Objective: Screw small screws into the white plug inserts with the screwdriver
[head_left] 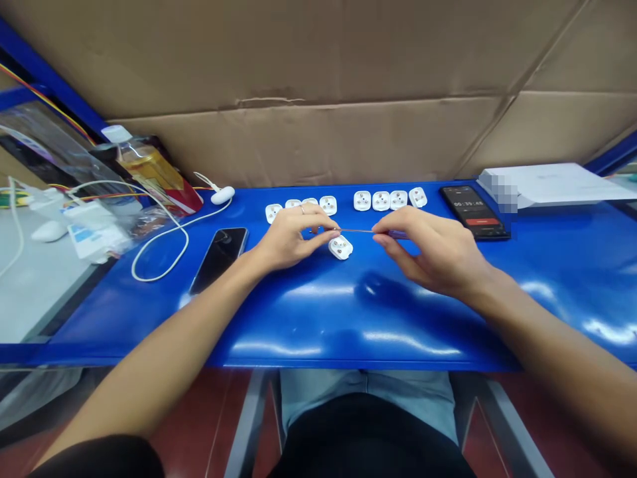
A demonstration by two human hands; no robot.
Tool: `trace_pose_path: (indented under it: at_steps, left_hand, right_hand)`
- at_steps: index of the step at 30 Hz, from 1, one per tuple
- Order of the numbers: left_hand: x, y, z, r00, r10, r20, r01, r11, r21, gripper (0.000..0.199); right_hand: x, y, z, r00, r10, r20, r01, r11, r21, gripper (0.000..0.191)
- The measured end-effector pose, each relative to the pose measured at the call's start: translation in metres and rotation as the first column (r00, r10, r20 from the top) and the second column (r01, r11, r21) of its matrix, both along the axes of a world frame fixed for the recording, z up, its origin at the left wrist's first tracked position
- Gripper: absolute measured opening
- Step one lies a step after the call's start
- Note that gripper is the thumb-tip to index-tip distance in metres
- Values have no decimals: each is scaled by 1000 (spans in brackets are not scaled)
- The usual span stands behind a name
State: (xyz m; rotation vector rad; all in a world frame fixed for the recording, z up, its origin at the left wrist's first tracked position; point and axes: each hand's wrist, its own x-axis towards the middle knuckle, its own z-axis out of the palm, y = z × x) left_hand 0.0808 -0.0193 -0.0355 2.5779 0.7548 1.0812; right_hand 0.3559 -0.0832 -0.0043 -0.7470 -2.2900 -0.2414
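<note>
Here, the left hand (291, 238) and the right hand (428, 251) pinch opposite ends of a thin copper-coloured wire (354, 230), though it is too fine to make out well. A round white plastic plug body (341, 247) lies just below it on the glossy blue table (398, 325), with matching plug bodies (381, 200) in a row beyond.

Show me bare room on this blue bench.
Free: blue bench in front of the left hand and right hand, and right of the black phone. Crowded: white plug bodies behind the hands, the rod between them, the cable at left.
</note>
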Motion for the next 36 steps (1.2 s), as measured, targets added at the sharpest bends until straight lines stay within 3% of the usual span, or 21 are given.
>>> trace_pose_path:
  at_steps: [5,12,20,25,27,30,33,36]
  left_hand:
    - [-6,9,-7,974,167,-150,-165,986,29,19]
    - [-8,12,-12,933,216,-287,-240,969,-51,26]
    - [-9,12,-8,906,278,-319,-315,947,-69,26]
    - [-7,10,0,901,392,-188,-404,914,-29,22]
    - [-6,7,4,923,355,-149,-366,929,-52,22]
    - [-6,2,9,965,176,-195,-203,971,-127,29]
    - [-7,-2,12,962,-12,-273,-51,974,-222,53]
    - [-8,-2,10,953,-63,-297,-17,965,-261,70]
  right_hand:
    - [1,1,-1,1000,-27,-7,27,1000,-2,9]
    - [-1,-1,-1,1000,19,12,-20,999,40,9]
    - [0,0,-2,1000,8,12,-9,999,47,8]
    - [-1,-3,-1,999,-21,35,21,1000,-5,10]
    - [-1,-4,-1,998,-28,56,31,998,-59,12]
    - [-1,-4,-2,995,-30,91,40,992,-118,15]
    - [-1,-3,-3,991,-33,130,51,989,-137,17]
    - [-1,-2,-4,988,-35,151,55,990,-129,19]
